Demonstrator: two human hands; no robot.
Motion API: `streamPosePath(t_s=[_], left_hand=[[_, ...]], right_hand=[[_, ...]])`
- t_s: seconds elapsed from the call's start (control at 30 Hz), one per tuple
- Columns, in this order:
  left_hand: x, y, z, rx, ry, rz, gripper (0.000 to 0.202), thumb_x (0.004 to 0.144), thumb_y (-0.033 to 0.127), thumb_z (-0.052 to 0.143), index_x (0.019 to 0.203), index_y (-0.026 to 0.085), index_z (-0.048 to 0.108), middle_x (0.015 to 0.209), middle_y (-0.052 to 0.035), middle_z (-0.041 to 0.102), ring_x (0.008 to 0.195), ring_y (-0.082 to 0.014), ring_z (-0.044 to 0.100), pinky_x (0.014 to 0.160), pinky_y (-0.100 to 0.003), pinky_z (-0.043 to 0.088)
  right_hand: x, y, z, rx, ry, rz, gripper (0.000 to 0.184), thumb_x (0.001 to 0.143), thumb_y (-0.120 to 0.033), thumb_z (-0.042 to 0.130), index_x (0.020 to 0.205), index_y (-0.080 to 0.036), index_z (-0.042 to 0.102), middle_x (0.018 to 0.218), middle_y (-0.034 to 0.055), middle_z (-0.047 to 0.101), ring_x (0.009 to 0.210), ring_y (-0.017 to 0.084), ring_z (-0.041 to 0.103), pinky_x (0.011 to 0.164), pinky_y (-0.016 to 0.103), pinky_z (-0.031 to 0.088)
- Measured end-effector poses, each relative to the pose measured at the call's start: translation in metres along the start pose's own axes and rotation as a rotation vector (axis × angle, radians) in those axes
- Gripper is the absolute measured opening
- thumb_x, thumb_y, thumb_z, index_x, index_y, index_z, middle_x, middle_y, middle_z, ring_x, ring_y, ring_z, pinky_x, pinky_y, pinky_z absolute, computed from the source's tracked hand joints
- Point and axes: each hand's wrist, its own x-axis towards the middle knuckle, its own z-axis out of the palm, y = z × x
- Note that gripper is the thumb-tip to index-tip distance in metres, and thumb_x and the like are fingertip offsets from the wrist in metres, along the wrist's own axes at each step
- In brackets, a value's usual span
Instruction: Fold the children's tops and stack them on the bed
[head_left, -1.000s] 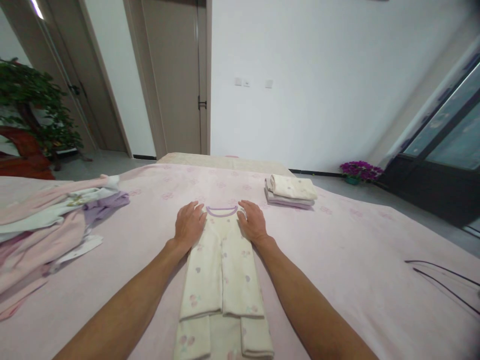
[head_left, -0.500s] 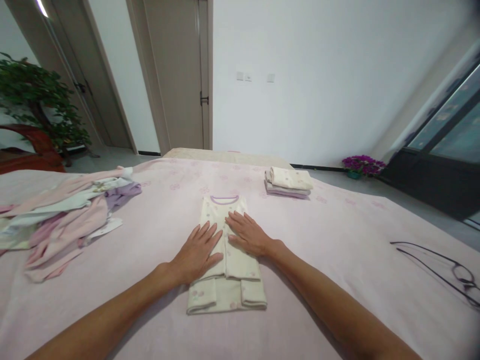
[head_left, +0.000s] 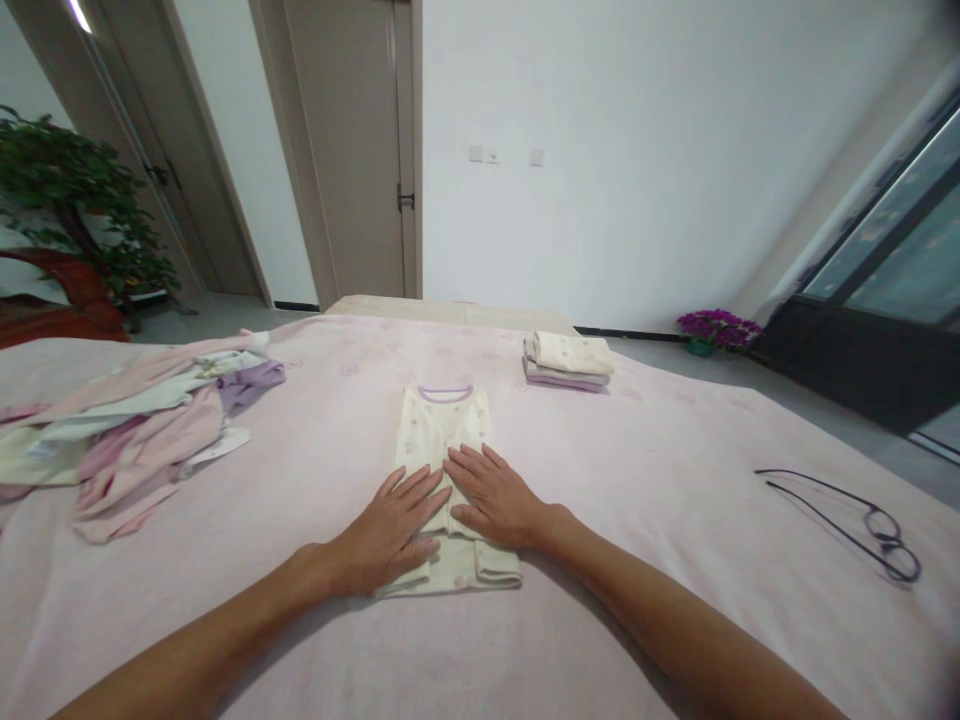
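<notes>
A cream long-sleeved shirt (head_left: 442, 420) with a purple neckline and small printed motifs lies on the bed, its sides and sleeves folded inward. My left hand (head_left: 394, 530) rests flat on its lower left part, fingers stretched out. Flat on the lower middle and right of the shirt lies my right hand (head_left: 495, 495), fingers also extended. Neither hand grips the cloth. Both palms hide part of the folded sleeves.
Loose pink, white and purple clothes (head_left: 157, 420) are heaped at the left. A stack of folded clothes (head_left: 570, 362) sits beyond my right hand. Eyeglasses (head_left: 885, 540) lie at the right on the pink bedsheet (head_left: 645, 450).
Both hands have slid down the shirt toward me, staying flat, and now cover more of its lower part. The view has shifted slightly.
</notes>
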Motion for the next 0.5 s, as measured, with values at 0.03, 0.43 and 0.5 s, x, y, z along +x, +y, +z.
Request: streamPosePath(t_s=[0.03, 0.43, 0.5], left_hand=[[-0.002, -0.003, -0.004, -0.081, 0.030, -0.002, 0.052, 0.102, 0.044, 0.039, 0.151, 0.026, 0.038, 0.156, -0.0110, 0.040, 0.146, -0.0270, 0.033, 0.119, -0.054, 0.024], [-0.052, -0.035, -0.035, -0.127, 0.241, 0.080, 0.027, 0.100, 0.020, 0.048, 0.123, 0.023, 0.062, 0.117, -0.0071, 0.067, 0.106, -0.0154, 0.065, 0.092, -0.026, 0.055], [-0.052, -0.035, -0.029, -0.050, 0.257, 0.114, 0.029, 0.100, 0.021, 0.049, 0.126, 0.023, 0.061, 0.121, -0.0076, 0.068, 0.109, -0.0159, 0.066, 0.095, -0.027, 0.055]], right_hand=[[-0.002, 0.001, -0.002, 0.008, 0.021, -0.015, 0.059, 0.100, -0.047, 0.044, 0.151, -0.018, 0.038, 0.155, 0.0126, 0.040, 0.145, 0.026, 0.031, 0.120, 0.049, 0.021], [-0.056, 0.016, -0.034, -0.124, 0.055, -0.128, 0.031, 0.098, -0.019, 0.044, 0.121, -0.025, 0.065, 0.117, 0.0068, 0.071, 0.094, 0.020, 0.065, 0.082, 0.035, 0.048], [-0.058, 0.016, -0.030, -0.128, 0.061, -0.163, 0.032, 0.100, -0.021, 0.043, 0.124, -0.025, 0.064, 0.121, 0.0080, 0.069, 0.096, 0.020, 0.066, 0.084, 0.036, 0.050]])
